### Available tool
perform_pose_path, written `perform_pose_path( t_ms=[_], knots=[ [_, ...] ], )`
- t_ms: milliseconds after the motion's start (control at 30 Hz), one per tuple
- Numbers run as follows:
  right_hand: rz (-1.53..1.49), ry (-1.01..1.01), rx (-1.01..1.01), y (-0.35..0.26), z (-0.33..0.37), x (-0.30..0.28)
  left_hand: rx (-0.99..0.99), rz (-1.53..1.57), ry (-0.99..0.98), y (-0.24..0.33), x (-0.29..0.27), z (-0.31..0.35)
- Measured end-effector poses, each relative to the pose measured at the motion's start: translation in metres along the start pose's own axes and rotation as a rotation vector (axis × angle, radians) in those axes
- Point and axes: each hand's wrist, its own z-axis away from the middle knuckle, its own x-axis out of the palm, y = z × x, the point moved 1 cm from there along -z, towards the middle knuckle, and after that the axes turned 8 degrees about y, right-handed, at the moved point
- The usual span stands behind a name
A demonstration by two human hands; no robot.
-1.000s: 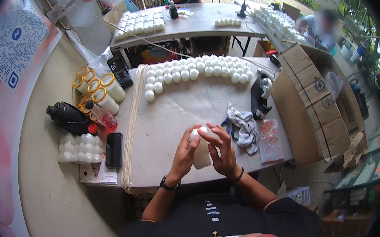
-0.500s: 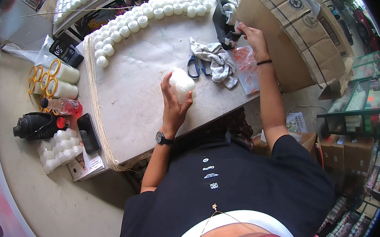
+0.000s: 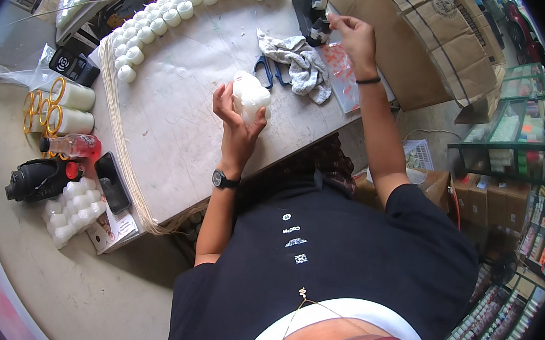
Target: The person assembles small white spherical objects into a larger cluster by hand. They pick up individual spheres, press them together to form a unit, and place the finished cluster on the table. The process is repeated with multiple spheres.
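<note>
Far to the left of the left hand, past the tabletop (image 3: 168,128) edge, lie one black torch-like tool (image 3: 38,180), one clear bag of small white cups (image 3: 72,207), one dark phone (image 3: 112,182), one bottle of red liquid (image 3: 74,146) and two white rolls with yellow rims (image 3: 66,106). Above that hand a curved double row of small white cups (image 3: 176,11) runs along the far side of the tabletop, too many to count surely. The left hand (image 3: 239,125) is closed around a packet of white cups (image 3: 251,98), a lumpy, glossy bundle in clear wrap held upright just above the tabletop, fingers curled round its left side. Between the two hands lie one pair of blue-handled scissors (image 3: 269,71) and one crumpled grey cloth (image 3: 299,64). The right hand (image 3: 356,38) is raised with fingertips pinched together beside a black tape dispenser (image 3: 309,0); whether it grips anything I cannot tell. Below it lies one clear sheet with red marks (image 3: 346,76). To its right stand brown cardboard boxes (image 3: 430,27).
</note>
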Motion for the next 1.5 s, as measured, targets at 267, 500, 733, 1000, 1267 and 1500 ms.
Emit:
perform_pose_path(
  t_ms=[267,500,733,1000,1267,1500],
  knots=[
    [0.601,0.101,-0.189,0.046,0.022,-0.023,0.011,0.010,-0.005,0.002,0.003,-0.004],
    [0.155,-0.114,-0.016,-0.036,0.093,-0.008,0.008,0.049,0.046,0.003,0.005,-0.001],
    [-0.349,-0.490,0.441,-0.058,0.163,0.016,0.093,-0.076,0.064,0.001,0.007,0.002],
    [-0.337,-0.569,0.490,-0.053,0.164,0.022,0.120,-0.156,0.060,0.011,0.003,-0.001],
    [-0.298,-0.628,0.554,-0.053,0.164,0.024,0.111,-0.156,0.066,0.018,0.003,-0.002],
    [-0.281,-0.623,0.610,-0.044,0.165,0.021,0.134,-0.230,0.033,0.019,-0.002,-0.005]
  ],
)
